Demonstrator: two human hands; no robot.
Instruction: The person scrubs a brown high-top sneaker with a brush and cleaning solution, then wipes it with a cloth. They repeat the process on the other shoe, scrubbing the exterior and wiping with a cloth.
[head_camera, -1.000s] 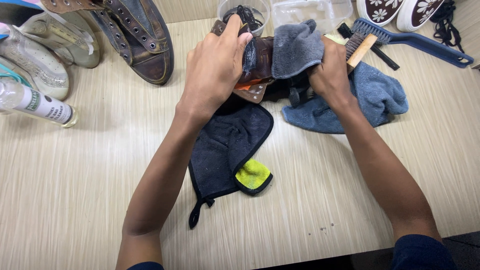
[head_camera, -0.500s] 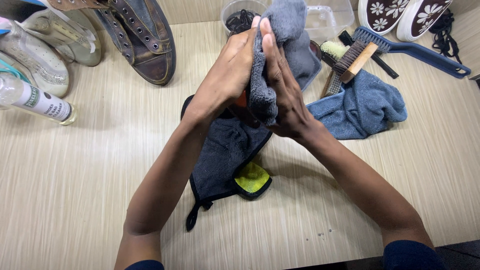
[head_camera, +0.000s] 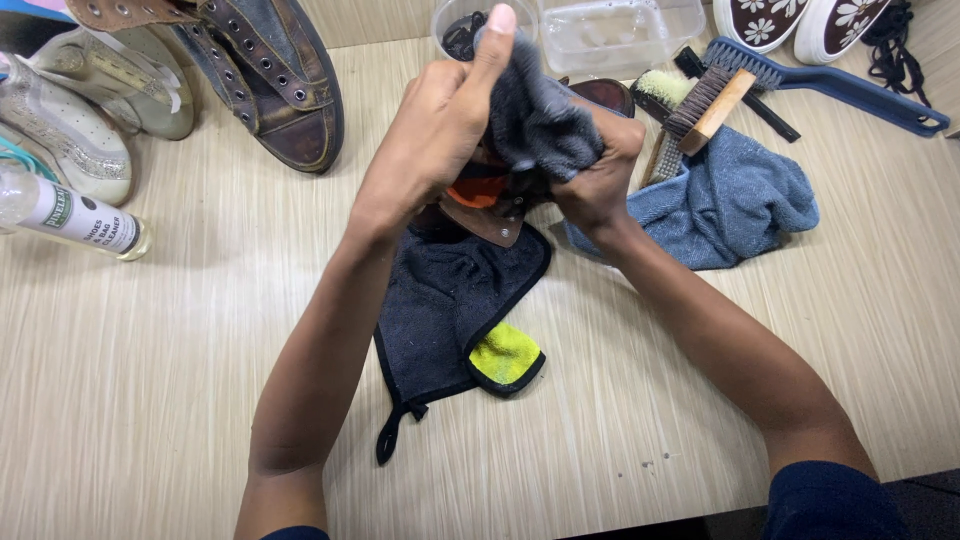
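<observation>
Shoes line the far left of the wooden table (head_camera: 150, 400): a pale glittery shoe (head_camera: 70, 150) and a worn blue-and-brown lace-up boot (head_camera: 265, 85) lie unlaced there, with a clear spray bottle (head_camera: 75, 215) on its side just in front of them. Toward the middle, the left hand (head_camera: 440, 130) is raised above a dark cloth (head_camera: 450, 310) with a yellow corner, its fingers curled round a brown shoe (head_camera: 490, 200) from the left and one finger stretched straight up. The right hand (head_camera: 598, 165) closes tightly on a grey cloth (head_camera: 540, 120) and presses it against the upper part of that shoe. The shoe is held off the table between both hands, mostly hidden; its long axis seems to run from the person outward, toe (head_camera: 605, 95) pointing away toward the clear tub (head_camera: 620, 35), orange lining and a brown flap facing the camera. By my reading the wiping is in mid-course: the visible leather looks dark and even, but how much of it is wiped cannot be told, and the boot and pale shoe look untouched. Further right lie a wooden brush (head_camera: 705, 105), a blue long-handled brush (head_camera: 830, 85), a crumpled blue towel (head_camera: 730, 200) and a pair of flowered slip-ons (head_camera: 800, 20).
</observation>
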